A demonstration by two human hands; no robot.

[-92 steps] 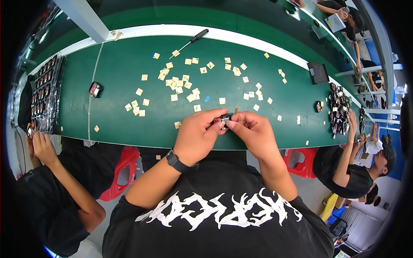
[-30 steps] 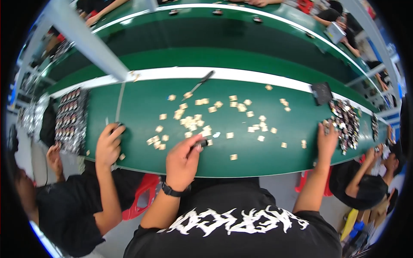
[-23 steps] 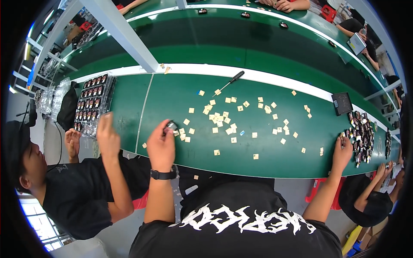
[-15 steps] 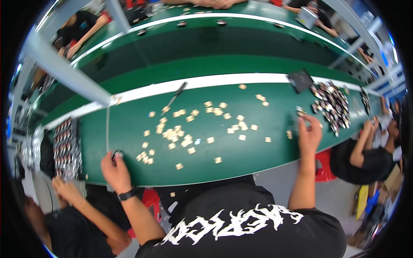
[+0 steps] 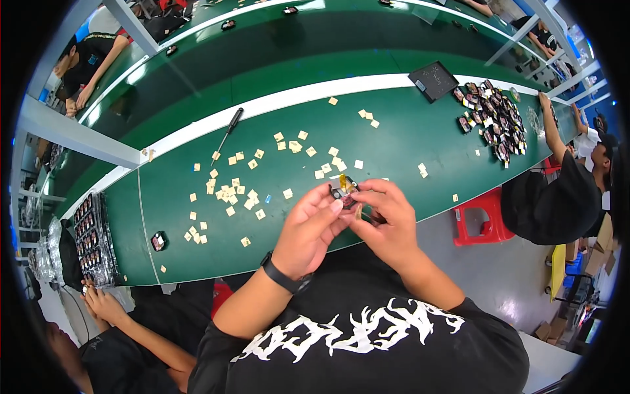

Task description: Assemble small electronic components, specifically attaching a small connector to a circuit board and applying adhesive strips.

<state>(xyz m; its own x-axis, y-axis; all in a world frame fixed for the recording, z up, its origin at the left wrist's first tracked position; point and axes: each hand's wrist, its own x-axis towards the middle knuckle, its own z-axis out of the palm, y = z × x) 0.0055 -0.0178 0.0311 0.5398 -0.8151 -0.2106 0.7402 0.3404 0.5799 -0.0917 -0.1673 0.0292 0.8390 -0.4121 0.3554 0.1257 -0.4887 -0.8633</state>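
Note:
In front of my chest, my left hand grips a small black electronic module with a yellow tab on its upper side. The fingers of my right hand pinch the same module from the right, and its lower part is hidden by my fingertips. On the green table at the left lies another dark module, apart from my hands. Many small cream square pieces are scattered beyond and left of my hands.
A heap of similar modules lies at the right, beside a black tray. A screwdriver rests near the white rail. Packed modules stand at the far left, near a co-worker's hands. A red stool is at the right.
My left hand has let go of a module at the left and moved right. My right hand has brought another module in from the right, and both hands now meet on it.

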